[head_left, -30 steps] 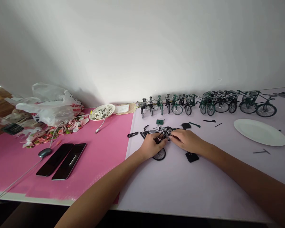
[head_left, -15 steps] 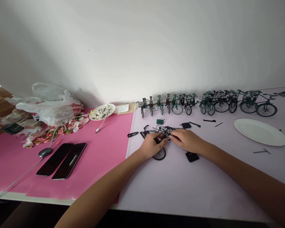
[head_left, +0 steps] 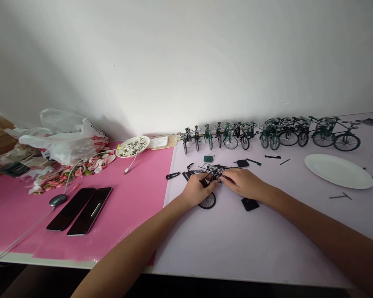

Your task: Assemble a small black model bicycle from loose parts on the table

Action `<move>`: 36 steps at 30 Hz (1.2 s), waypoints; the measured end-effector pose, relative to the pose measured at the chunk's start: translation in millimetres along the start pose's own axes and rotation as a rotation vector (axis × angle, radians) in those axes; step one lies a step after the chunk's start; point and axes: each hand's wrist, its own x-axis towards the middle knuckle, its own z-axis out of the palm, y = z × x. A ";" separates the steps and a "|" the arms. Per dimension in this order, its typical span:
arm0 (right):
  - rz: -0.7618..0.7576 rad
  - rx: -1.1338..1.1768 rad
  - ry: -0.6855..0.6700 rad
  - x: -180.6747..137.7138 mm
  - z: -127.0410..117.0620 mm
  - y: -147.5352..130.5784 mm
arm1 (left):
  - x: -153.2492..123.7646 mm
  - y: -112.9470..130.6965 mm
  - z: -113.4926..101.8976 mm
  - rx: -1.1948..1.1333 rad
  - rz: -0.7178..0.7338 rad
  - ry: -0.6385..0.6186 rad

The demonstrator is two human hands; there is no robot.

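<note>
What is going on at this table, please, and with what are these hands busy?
A person holds a small dark bicycle above the table, with the left-hand grip on it and the right-hand grip meeting it at the fingertips; the exact right hold is too small to tell. A wheel shows just below the left hand. Around them lie loose pieces, including a green block and a flat black piece. Green and black model bicycles stand along the wall.

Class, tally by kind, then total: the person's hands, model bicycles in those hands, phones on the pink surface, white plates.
Hands: 2 (left hand, right hand)
Model bicycle in hand: 1
Phones: 2
White plates: 2
Total: 7
</note>
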 end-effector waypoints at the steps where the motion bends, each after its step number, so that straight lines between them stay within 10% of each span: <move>1: 0.001 -0.002 -0.002 0.0 0.0 0.0 | 0.0 -0.1 0.0 0.001 0.000 0.000; 36: -0.011 -0.013 0.019 -0.1 0.9 0.9 | 0.5 -2.9 0.2 0.012 0.007 -0.001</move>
